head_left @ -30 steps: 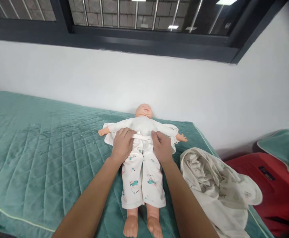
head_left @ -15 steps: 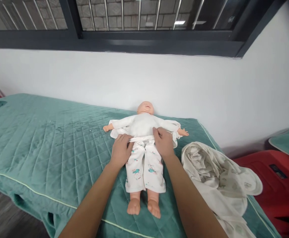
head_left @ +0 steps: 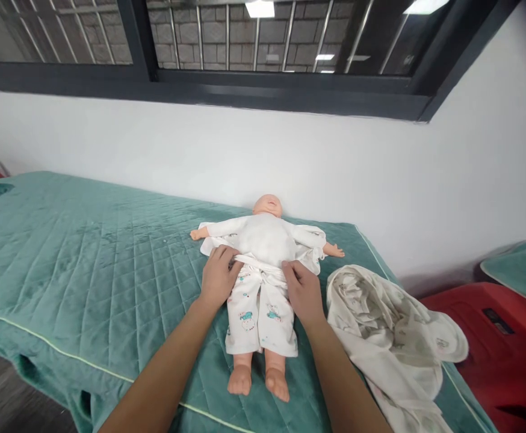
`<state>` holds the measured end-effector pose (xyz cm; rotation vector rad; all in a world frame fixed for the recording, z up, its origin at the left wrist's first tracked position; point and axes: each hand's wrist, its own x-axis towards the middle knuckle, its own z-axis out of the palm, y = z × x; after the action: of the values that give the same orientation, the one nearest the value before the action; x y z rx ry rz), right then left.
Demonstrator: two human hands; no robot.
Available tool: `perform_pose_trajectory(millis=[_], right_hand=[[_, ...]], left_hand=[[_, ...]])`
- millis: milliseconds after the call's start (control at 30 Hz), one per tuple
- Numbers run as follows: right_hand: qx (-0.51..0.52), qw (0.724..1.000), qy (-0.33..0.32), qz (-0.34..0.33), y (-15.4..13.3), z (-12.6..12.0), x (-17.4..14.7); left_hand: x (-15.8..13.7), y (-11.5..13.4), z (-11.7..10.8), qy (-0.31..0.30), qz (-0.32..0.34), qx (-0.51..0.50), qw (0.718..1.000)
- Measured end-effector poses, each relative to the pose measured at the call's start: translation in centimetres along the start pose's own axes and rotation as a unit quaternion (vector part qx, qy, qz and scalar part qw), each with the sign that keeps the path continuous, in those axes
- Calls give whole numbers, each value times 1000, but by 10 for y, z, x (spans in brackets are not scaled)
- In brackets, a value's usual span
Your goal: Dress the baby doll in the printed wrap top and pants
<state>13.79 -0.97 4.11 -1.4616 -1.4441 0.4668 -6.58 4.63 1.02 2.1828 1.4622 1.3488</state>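
A baby doll lies on its back with its arms stretched out, its head near the wall and its feet toward me. It wears a white top and white printed pants. At the waist on the left side, my left hand is closed on the pants' waistband. On the other side, my right hand pinches the waistband with thumb and fingers. Between the hands the band looks rolled or folded. My fingertips are partly hidden in the cloth.
A green quilted bedcover spreads under the doll. Crumpled white cloth lies to the right of my right arm. Beyond it stands a red plastic object. A white wall and a dark-framed window rise behind.
My right hand has moved down from the doll's belly to the right side of the waistband. The left hand stays nearly in place. The view has tilted slightly upward.
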Motion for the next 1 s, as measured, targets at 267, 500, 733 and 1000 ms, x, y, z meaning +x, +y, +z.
perform_pose_trajectory(millis=[267,500,733,1000], right_hand=[[99,992,-43,67,9,0,3],[67,997,-39,-9,22,8,10],[29,1000,-3,3,16,6,9],[-73,994,14,-74,16,3,11]], left_hand=[[26,3,14,37,37,-71,996],[51,-11,27,20,23,-66,997],[22,4,8,-11,-43,-112,993],[-27,30,-24,-75,-123,-159,977]])
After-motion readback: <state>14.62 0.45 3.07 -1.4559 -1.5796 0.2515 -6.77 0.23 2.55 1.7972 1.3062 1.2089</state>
